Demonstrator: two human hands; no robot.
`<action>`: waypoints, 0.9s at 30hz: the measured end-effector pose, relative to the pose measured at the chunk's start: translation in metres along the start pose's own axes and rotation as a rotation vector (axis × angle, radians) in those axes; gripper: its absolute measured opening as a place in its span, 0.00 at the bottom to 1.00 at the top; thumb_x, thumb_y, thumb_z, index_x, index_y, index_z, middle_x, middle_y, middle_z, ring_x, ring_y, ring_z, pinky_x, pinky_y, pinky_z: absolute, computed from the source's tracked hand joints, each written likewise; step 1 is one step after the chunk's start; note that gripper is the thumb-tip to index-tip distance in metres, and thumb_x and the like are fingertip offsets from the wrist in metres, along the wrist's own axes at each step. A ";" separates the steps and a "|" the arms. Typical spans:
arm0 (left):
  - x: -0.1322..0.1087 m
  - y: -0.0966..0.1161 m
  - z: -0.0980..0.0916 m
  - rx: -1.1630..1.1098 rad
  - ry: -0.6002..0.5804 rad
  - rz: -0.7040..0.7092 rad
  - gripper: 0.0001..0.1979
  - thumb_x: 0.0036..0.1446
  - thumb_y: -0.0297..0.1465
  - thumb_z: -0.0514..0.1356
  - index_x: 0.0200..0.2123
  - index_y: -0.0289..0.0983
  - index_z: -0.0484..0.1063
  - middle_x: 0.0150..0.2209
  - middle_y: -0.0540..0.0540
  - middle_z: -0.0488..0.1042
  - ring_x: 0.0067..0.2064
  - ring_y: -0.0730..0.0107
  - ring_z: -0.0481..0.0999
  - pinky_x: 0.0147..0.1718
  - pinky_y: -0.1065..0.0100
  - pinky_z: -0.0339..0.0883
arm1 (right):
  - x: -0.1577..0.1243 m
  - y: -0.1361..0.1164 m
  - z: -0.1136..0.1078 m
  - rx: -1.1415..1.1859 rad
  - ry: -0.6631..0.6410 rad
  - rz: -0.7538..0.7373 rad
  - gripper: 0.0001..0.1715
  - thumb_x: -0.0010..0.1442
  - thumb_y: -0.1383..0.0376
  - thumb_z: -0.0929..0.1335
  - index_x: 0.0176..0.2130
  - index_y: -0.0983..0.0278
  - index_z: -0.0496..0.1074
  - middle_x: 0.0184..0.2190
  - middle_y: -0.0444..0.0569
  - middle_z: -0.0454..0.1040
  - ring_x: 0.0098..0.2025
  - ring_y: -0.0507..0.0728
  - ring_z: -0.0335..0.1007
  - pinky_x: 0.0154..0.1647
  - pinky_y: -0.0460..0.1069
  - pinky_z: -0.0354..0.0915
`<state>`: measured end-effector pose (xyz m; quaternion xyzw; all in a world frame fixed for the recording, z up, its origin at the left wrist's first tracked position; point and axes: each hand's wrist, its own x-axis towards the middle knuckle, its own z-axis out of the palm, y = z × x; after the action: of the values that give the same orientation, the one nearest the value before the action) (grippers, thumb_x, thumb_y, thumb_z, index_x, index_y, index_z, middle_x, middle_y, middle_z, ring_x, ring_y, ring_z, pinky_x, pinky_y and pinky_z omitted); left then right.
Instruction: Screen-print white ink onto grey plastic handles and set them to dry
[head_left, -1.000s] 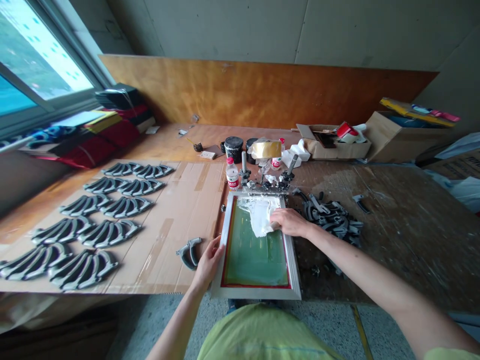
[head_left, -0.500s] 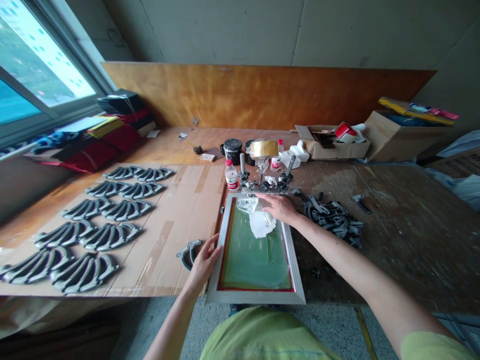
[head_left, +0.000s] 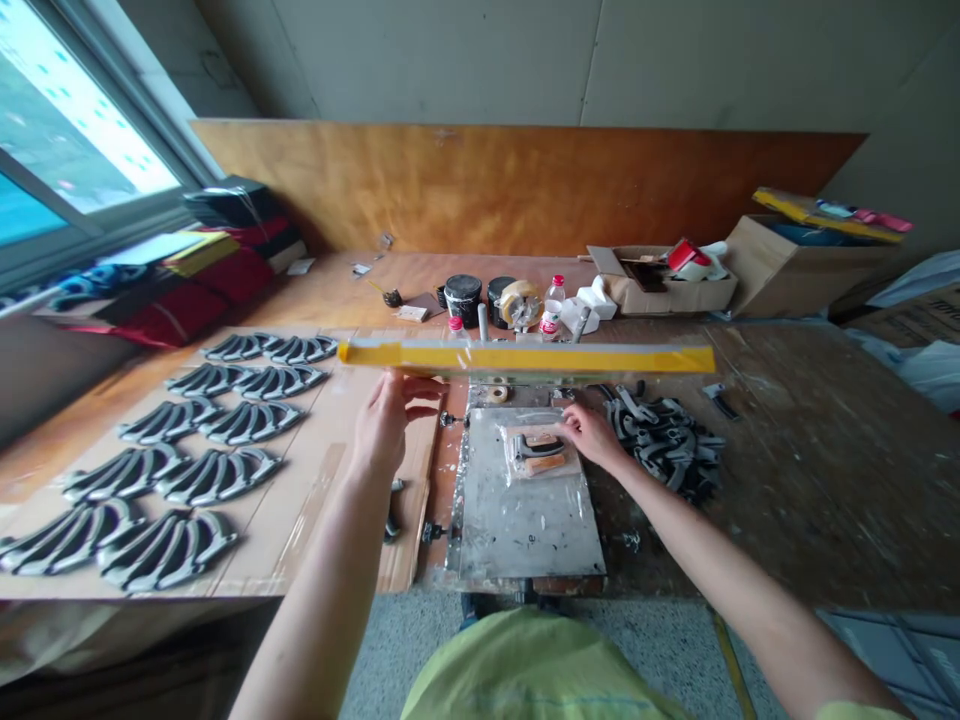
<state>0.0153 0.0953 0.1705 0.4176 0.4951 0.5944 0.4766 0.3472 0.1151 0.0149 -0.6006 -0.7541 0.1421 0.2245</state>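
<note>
My left hand (head_left: 381,425) is closed at the near edge of a raised screen-printing frame (head_left: 525,358), seen edge-on with yellow tape along it. Below lies a grey metal plate (head_left: 525,530), bearing a taped-down holder (head_left: 544,465) with a curved grey and black handle (head_left: 541,446) in it. My right hand (head_left: 589,436) is just right of this handle, fingers bent and slightly apart, nothing visible between them. On the cardboard, my left forearm partly hides another grey handle (head_left: 393,510).
Rows of curved handles (head_left: 169,545) lie on cardboard (head_left: 330,480) to the left. A pile of handles (head_left: 664,440) sits right of the plate. Behind stand black tubs (head_left: 463,298), a tape roll (head_left: 520,304), a bottle (head_left: 553,300) and an open carton (head_left: 679,298).
The screen frame has swung up from flat, uncovering the plate and handle. My left hand has risen with its edge; my right hand has left the white ink area and moved down beside the handle.
</note>
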 end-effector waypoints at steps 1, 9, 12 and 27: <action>0.003 0.002 0.002 -0.007 0.010 0.014 0.25 0.53 0.54 0.58 0.35 0.35 0.73 0.30 0.45 0.78 0.32 0.68 0.76 0.27 0.71 0.69 | -0.008 -0.005 0.008 -0.023 -0.059 -0.043 0.15 0.59 0.59 0.71 0.45 0.62 0.72 0.38 0.50 0.77 0.40 0.58 0.72 0.42 0.50 0.64; -0.089 -0.084 0.018 0.043 -0.193 -0.626 0.33 0.52 0.56 0.59 0.48 0.33 0.71 0.38 0.36 0.80 0.34 0.61 0.80 0.23 0.69 0.70 | -0.047 -0.086 0.022 -0.113 -0.067 -0.171 0.07 0.62 0.62 0.69 0.40 0.63 0.74 0.37 0.49 0.72 0.44 0.58 0.65 0.47 0.52 0.62; -0.129 -0.129 0.010 -0.052 -0.187 -0.818 0.29 0.54 0.54 0.59 0.45 0.35 0.72 0.42 0.36 0.80 0.40 0.56 0.81 0.28 0.66 0.73 | -0.071 -0.121 0.036 -0.063 -0.095 -0.446 0.10 0.64 0.60 0.67 0.41 0.63 0.75 0.35 0.49 0.72 0.42 0.57 0.65 0.46 0.51 0.62; -0.104 -0.202 -0.203 0.826 0.272 -0.750 0.20 0.56 0.46 0.47 0.19 0.41 0.64 0.15 0.42 0.69 0.18 0.57 0.71 0.18 0.60 0.67 | -0.033 0.096 0.003 -0.493 -0.399 0.069 0.21 0.64 0.68 0.60 0.50 0.57 0.76 0.59 0.53 0.68 0.62 0.62 0.58 0.60 0.56 0.56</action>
<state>-0.1295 -0.0342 -0.0638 0.2848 0.8574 0.1903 0.3841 0.4321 0.1057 -0.0396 -0.6224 -0.7742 0.0778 -0.0851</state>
